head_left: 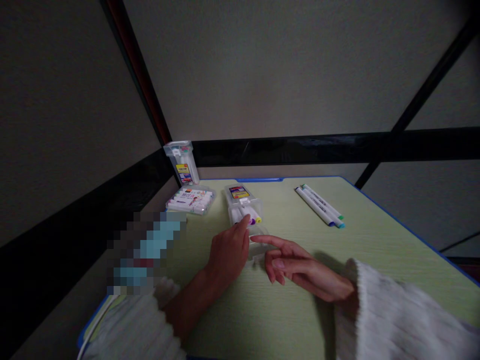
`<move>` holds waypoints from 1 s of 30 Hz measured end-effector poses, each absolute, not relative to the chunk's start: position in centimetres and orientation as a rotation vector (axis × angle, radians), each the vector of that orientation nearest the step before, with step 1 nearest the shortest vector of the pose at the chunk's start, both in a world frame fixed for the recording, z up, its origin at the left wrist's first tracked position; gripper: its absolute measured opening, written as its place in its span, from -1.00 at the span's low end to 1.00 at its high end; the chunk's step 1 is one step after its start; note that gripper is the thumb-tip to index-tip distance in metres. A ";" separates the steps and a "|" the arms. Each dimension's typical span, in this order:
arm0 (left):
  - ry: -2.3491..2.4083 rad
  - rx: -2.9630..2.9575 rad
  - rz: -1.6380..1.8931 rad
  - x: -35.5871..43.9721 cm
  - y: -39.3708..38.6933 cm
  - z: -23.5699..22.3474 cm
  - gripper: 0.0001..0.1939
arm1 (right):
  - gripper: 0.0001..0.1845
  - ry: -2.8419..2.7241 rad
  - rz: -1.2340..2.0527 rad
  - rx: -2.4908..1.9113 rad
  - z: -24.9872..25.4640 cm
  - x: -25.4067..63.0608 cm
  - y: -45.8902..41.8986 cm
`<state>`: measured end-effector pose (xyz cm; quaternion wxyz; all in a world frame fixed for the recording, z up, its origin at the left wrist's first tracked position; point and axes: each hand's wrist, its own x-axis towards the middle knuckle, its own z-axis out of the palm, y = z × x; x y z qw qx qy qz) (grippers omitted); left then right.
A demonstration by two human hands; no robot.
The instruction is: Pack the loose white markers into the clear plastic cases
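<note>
A clear plastic marker case lies on the table with its mouth facing me. White markers lie inside, and a yellow and a purple end show at the mouth. My left hand reaches to that mouth with a finger stretched out, its tip at the purple end; its other fingers are mostly hidden. The clear lid hangs open in front of the case. My right hand is beside the lid, index finger extended and the others loosely bent, holding nothing visible. Whether its fingertip touches the lid I cannot tell.
Several loose white markers with blue and green ends lie at the right. Back left, a clear case of markers stands upright behind a flat marker pack. A pixelated patch covers the left table edge. A white cable runs at the lower left.
</note>
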<state>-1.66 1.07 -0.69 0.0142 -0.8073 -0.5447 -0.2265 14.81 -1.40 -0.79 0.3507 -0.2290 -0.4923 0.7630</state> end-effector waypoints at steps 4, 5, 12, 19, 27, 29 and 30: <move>-1.765 -2.508 -0.611 -1.6 1.1 -0.6 -0.58 | -0.38 -1.277 1.977 -0.591 -0.8 14.8 -1.5; -1.778 -2.507 -0.594 -1.6 1.0 -0.6 -0.57 | -0.39 -1.276 1.976 -0.593 -0.7 14.8 -1.5; -1.819 -2.499 -0.546 -1.5 1.1 -0.5 -0.53 | -0.41 -1.279 1.976 -0.587 -0.7 14.8 -1.5; -1.814 -2.546 -0.579 -1.5 1.1 -0.4 -0.48 | -0.44 -1.263 1.983 -0.608 -0.6 14.9 -1.5; -1.725 -2.527 -0.790 -1.7 1.2 -1.1 -0.57 | -0.61 -1.274 1.936 -0.616 -0.6 14.8 -1.5; -1.665 -2.523 -0.881 -1.7 1.2 -1.2 -0.64 | -0.70 -1.254 1.902 -0.648 -0.6 14.8 -1.4; -1.626 -2.522 -0.928 -1.7 1.2 -1.3 -0.67 | -0.75 -1.251 1.880 -0.671 -0.6 14.8 -1.4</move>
